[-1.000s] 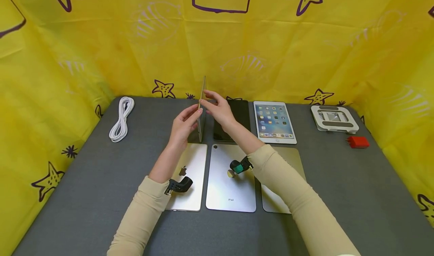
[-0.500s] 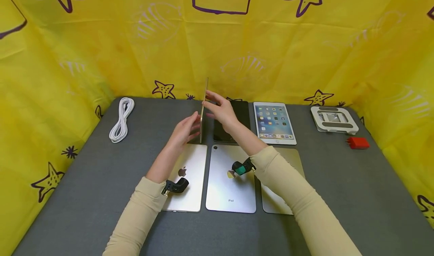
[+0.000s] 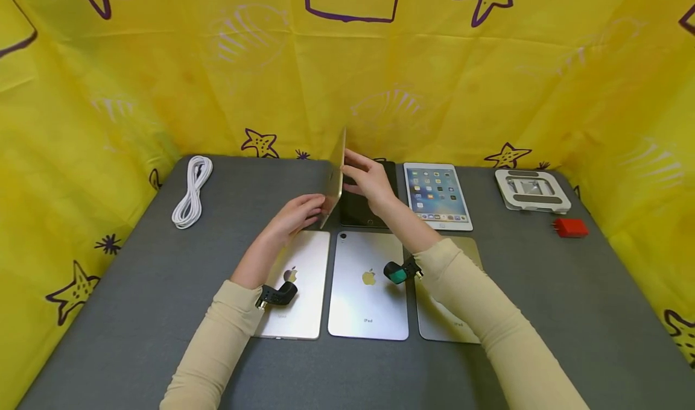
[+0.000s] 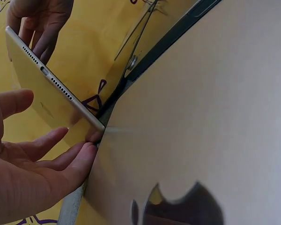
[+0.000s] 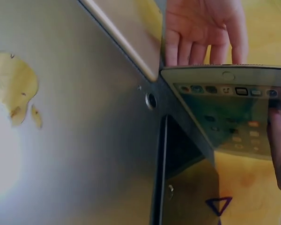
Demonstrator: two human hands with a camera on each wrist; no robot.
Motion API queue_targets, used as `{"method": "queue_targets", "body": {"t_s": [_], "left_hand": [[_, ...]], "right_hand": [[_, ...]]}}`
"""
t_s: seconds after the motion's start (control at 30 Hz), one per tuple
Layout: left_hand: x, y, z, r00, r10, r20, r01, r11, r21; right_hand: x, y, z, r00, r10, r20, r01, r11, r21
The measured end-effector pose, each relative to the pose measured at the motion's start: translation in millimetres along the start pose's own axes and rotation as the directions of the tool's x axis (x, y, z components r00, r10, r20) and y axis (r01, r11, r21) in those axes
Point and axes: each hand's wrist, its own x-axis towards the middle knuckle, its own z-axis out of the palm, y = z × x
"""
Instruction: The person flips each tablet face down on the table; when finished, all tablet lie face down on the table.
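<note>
A tablet [image 3: 335, 184] stands on edge behind the row of silver tablets, leaning right. Its gold back faces my left hand [image 3: 295, 215]; the lit screen [image 5: 239, 117] with app icons faces right. My right hand [image 3: 369, 178] holds it by the upper edge, with a finger on the screen side in the right wrist view. Low on the back, the left fingertips [image 4: 86, 150] meet the tablet near its bottom corner, the thumb held apart. Beneath the arms lie three tablets back up: a left one [image 3: 306, 295], a middle one [image 3: 368, 301] and a partly covered right one [image 3: 442, 313].
A black tablet [image 3: 355, 211] lies right behind the raised one, partly hidden by the right hand. Beside it is a white tablet [image 3: 438, 194] with its screen lit. A coiled white cable [image 3: 191, 193] lies left; a white folded stand [image 3: 533, 191] and red charger [image 3: 571, 228] lie right.
The raised tablet has tipped to the right, showing more of its back, and the right hand has moved right with it. My left hand has slid down from mid-edge to the lower part.
</note>
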Motion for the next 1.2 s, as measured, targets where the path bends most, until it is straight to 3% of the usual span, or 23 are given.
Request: {"method": "queue_targets", "body": {"t_s": [0.3, 0.77, 1.2], "left_hand": [[-6.6, 0.8, -7.6, 1.0, 0.015, -0.025, -0.015, 1.0, -0.004], [-15.0, -4.8, -28.1, 0.993, 0.057, -0.106, -0.038, 0.984, 0.175], [-21.3, -5.4, -44.6, 0.979, 0.067, -0.192, -0.016, 0.966, 0.256]], "right_hand": [[-1.2, 7.1, -11.9, 0.994, 0.087, -0.071, -0.087, 0.996, 0.005], [-1.7, 33.5, -9.6, 0.98, 0.162, -0.115, -0.165, 0.986, -0.018], [2.2, 55.1, 0.4, 0.984, 0.171, -0.046, -0.172, 0.985, -0.009]]}}
